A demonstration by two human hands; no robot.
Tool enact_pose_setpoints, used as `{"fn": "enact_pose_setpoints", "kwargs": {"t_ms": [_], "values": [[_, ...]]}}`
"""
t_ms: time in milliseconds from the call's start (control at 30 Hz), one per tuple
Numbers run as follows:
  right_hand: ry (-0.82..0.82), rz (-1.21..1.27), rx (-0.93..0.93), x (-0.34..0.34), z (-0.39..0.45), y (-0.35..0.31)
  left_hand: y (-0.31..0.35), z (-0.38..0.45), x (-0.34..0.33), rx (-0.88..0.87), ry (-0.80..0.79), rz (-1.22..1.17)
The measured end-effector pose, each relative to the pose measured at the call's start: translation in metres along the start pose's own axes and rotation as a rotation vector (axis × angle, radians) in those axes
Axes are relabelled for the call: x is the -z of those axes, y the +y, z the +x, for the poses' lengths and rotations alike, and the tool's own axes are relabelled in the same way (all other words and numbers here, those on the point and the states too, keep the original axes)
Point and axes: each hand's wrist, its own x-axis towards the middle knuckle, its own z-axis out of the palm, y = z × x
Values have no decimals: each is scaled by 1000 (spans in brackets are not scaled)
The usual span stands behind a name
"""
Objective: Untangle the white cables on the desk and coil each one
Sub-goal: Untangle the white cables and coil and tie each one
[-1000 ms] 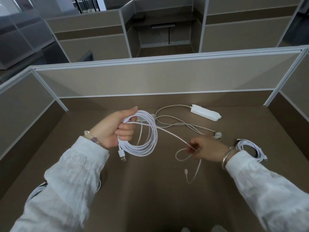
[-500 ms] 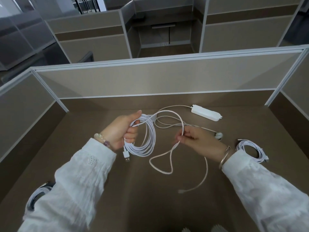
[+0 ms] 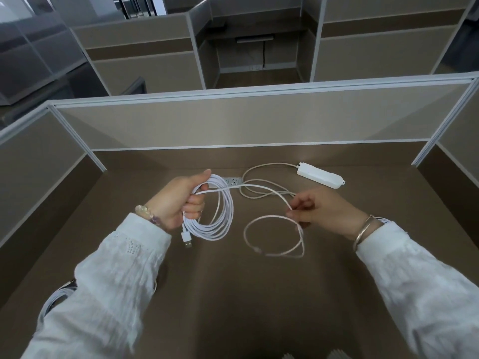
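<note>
The left hand [image 3: 178,200] grips the coil [image 3: 215,211] above the desk [image 3: 233,294] while the right hand [image 3: 316,208] pinches its loose tail [image 3: 274,234], which could kink or snag the power strip cord [image 3: 259,195] if pulled carelessly.

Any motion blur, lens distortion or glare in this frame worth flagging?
Head view: strong wide-angle distortion, the partition rail bows. The loose loop under the right hand is smeared and soft; the coil in the left hand stays sharper. The sleeves blur near the lower corners. Soft, even light on the desk, no harsh glare.
</note>
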Motion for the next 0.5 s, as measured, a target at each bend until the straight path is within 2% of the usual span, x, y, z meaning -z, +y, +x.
{"fn": "enact_pose_setpoints", "kwargs": {"t_ms": [33,100,200,333,433,500], "values": [[-31,77,-23,-1,-2,-2,0,0,0,0,7,1],[-24,54,1,-3,-3,-5,-1,1,0,1,11,3],[118,-220,80,-9,-4,-9,-1,0,-3,-4,1,7],[225,-386,212,-18,-5,-11,2,-1,-7,-49,15,-1],[267,-418,206,-17,1,2,7,-4,-5,-94,-1,-57],[335,-355,159,-14,4,13,9,-6,-2,-111,-22,-84]]}}
